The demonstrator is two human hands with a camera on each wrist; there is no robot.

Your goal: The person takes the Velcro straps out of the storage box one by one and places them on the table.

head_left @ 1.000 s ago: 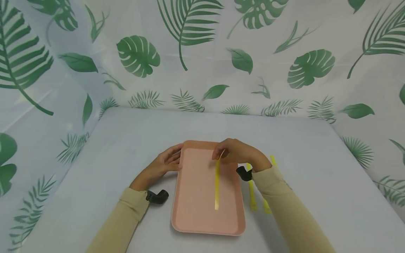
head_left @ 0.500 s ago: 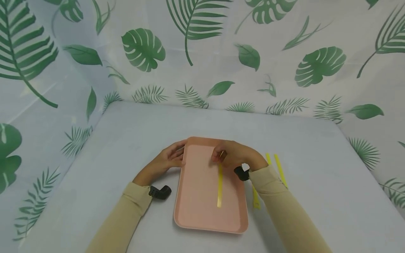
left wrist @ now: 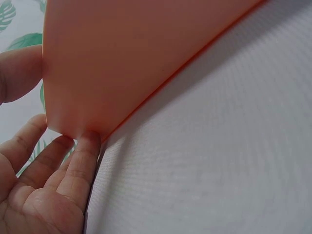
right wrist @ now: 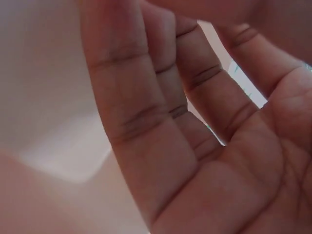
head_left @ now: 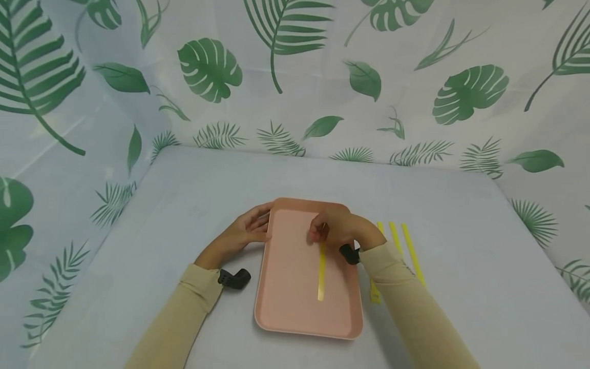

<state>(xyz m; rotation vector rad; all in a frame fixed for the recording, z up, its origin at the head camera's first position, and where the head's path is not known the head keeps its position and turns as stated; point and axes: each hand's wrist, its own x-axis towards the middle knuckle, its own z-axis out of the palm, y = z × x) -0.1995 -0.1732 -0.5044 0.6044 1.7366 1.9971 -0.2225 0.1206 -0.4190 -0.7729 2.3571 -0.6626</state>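
A pink rectangular tray [head_left: 295,318] stands on the table, long side toward me. At its left edge my left hand [head_left: 239,236] grips the rim; in the left wrist view the fingertips [left wrist: 87,141] press the tray's outer wall [left wrist: 122,58], with the thumb at its edge. Over the tray's upper right part my right hand [head_left: 338,228] has curled fingers and pinches the upper end of a thin flat yellow strip [head_left: 321,277]. The strip's lower part extends over the tray floor. Curled fingers fill the right wrist view, where the strip is not visible.
Right of the tray, several thin yellow pieces [head_left: 412,251] lie side by side, partly behind the right forearm. One shows a wider end with a hole [head_left: 375,297]. A leaf-patterned cloth [head_left: 295,102] rises behind and beside the white table [head_left: 207,174].
The right hand has moved slightly down over the tray, and the strip's upper end is now more hidden by it. The left hand stays at the tray's edge. The head view has shifted slightly.
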